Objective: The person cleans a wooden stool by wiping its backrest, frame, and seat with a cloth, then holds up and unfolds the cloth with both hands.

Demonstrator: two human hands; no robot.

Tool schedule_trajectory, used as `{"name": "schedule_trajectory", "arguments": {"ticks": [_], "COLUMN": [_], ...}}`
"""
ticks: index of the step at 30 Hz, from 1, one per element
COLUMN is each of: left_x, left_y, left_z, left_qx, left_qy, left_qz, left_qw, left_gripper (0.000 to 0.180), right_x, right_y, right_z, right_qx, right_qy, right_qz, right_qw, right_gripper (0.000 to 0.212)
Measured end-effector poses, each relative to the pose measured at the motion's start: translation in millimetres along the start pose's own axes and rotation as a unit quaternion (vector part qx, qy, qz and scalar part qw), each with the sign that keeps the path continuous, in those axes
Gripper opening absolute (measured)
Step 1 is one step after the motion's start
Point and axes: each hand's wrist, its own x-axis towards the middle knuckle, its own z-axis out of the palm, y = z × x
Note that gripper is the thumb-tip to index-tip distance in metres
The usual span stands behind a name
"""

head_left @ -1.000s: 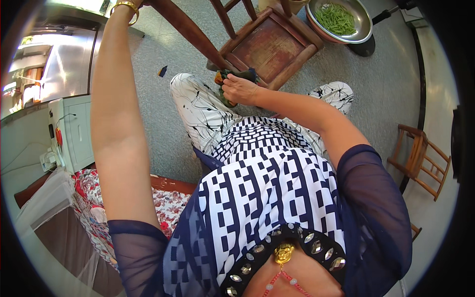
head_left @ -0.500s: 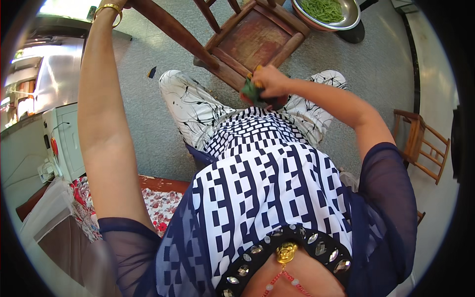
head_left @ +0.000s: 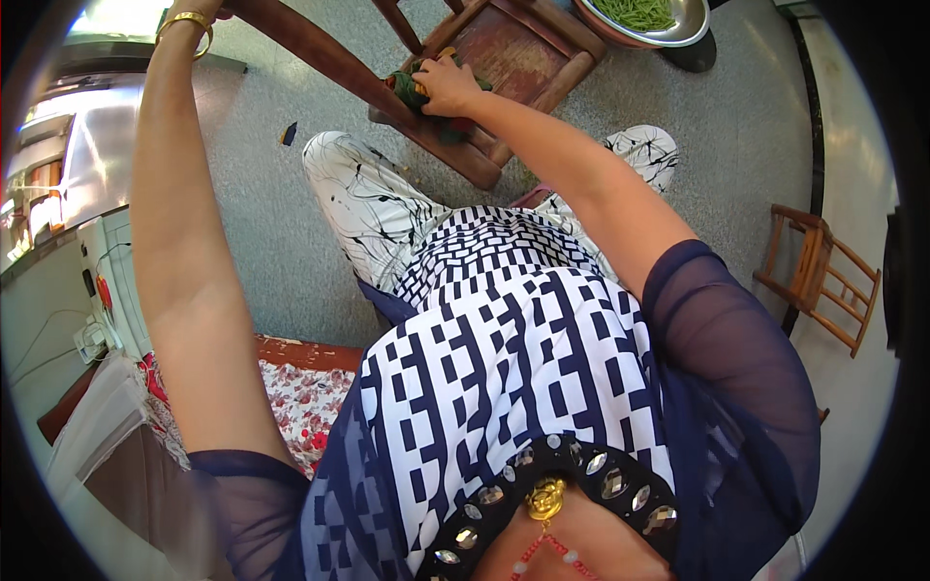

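Note:
My right hand [head_left: 448, 85] is closed on a bunched green cloth [head_left: 405, 89] and presses it against the frame of a dark red wooden chair [head_left: 523, 53], where a long slanted rail [head_left: 320, 53] meets the seat. My left arm reaches up to the top edge, with a gold bangle [head_left: 186, 21] on the wrist. My left hand [head_left: 219, 9] is almost cut off by the edge, next to the top of that rail, and its grip is hidden. My patterned white trousers [head_left: 373, 208] lie below the chair.
A metal bowl [head_left: 678, 37] of green beans stands on the grey floor behind the chair. A small wooden chair [head_left: 816, 281] stands at the right. At the lower left are a floral cushion [head_left: 300, 407] and a white appliance [head_left: 114, 281]. A small dark scrap [head_left: 288, 134] lies on the floor.
My right hand has slid with the green cloth along the chair frame, from its near corner toward the slanted rail. My left arm has stayed raised.

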Motion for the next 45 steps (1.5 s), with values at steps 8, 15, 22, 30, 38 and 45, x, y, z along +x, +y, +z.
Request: {"name": "schedule_trajectory", "arguments": {"ticks": [8,15,22,30,38,45], "left_x": [-3.0,44.1,27.9,-3.4,-25.9,-27.0], "left_y": [10.7,-31.3,-5.0,22.4,40.9,43.7], "left_z": [5.4,0.2,0.0,-6.5,-8.8,-11.1], "left_qx": [-0.021,0.038,0.162,0.252,0.269,0.269], "left_qy": [-0.008,-0.028,0.04,0.086,0.108,0.118], "left_qz": [-0.031,0.033,0.186,0.108,0.09,0.083], "left_qw": [0.999,0.998,0.968,0.958,0.953,0.952], "left_gripper": [0.065,0.101,0.073,0.072,0.063,0.069], "right_x": [-38.9,-85.0,-99.9,-30.2,22.6,15.8], "right_y": [12.5,24.0,42.7,113.8,98.5,59.6], "right_z": [3.9,6.7,-20.9,-85.9,-78.7,-66.2], "right_qx": [0.014,0.006,0.024,0.089,-0.008,-0.006], "right_qy": [0.0,-0.013,-0.083,0.249,0.204,0.178], "right_qz": [-0.017,-0.018,-0.043,0.181,0.239,0.207], "right_qw": [1.0,1.0,0.995,0.947,0.949,0.962], "right_gripper": [0.04,0.041,0.04,0.048,0.049,0.045]}}
